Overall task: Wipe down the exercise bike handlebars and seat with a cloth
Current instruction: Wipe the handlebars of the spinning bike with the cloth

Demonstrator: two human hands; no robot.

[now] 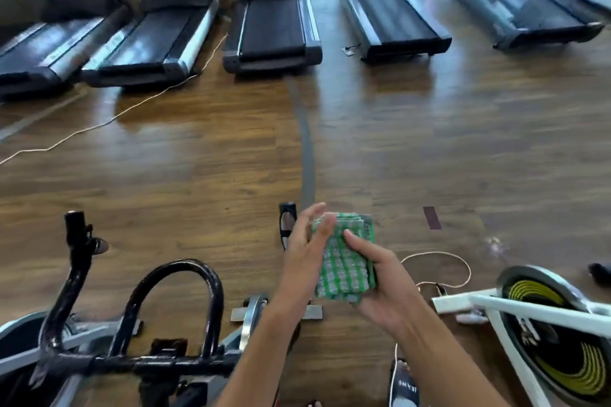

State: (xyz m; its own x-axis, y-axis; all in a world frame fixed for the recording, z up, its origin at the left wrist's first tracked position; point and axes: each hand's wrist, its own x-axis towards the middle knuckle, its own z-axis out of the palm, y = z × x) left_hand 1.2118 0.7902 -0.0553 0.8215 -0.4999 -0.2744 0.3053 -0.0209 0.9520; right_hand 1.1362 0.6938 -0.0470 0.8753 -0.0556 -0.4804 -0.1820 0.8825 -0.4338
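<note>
Currently the folded cloth (344,261) is cupped in the right hand (383,287), the left hand (304,251) flat against it; the handlebars (139,334), running crosswise, lie down-left of it, nearer the left hand.

Open floor (198,158) beyond handlebars (139,324); treadmills (271,23) farther.

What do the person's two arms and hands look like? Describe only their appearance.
Both forearms are bare up to the frame's bottom edge, with no sleeves visible. The left hand and right hand wear no gloves, and no rings, watch or wristbands show on either.
</note>
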